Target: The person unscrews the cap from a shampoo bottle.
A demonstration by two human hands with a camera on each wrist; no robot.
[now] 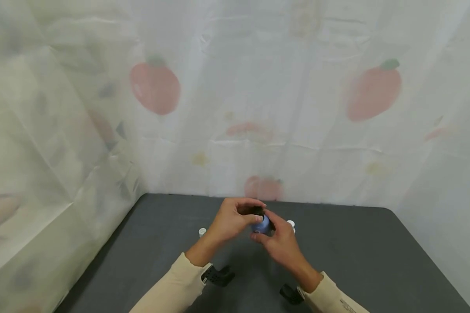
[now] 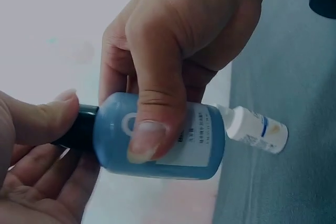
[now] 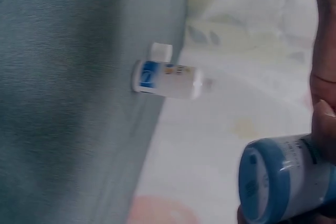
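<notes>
Both hands meet over the far middle of the table around a blue bottle (image 2: 205, 166) with a white label and a black cap (image 2: 86, 127). My left hand (image 1: 229, 219) pinches the cap between thumb and fingers. Lower down, my right hand (image 1: 280, 243) grips the bottle's body, its thumb pressed across the label in the left wrist view. The cap sits against the bottle's top. In the right wrist view the bottle's round base (image 3: 254, 184) faces the camera, and the cap is out of frame.
A small white bottle (image 1: 202, 232) stands left of the hands; the right wrist view shows a blue-labelled white bottle (image 3: 173, 81) beside a white cap (image 3: 161, 52). Another white bottle (image 1: 291, 224) is partly behind the right hand. A printed white curtain (image 1: 297, 165) borders the dark table (image 1: 356, 252).
</notes>
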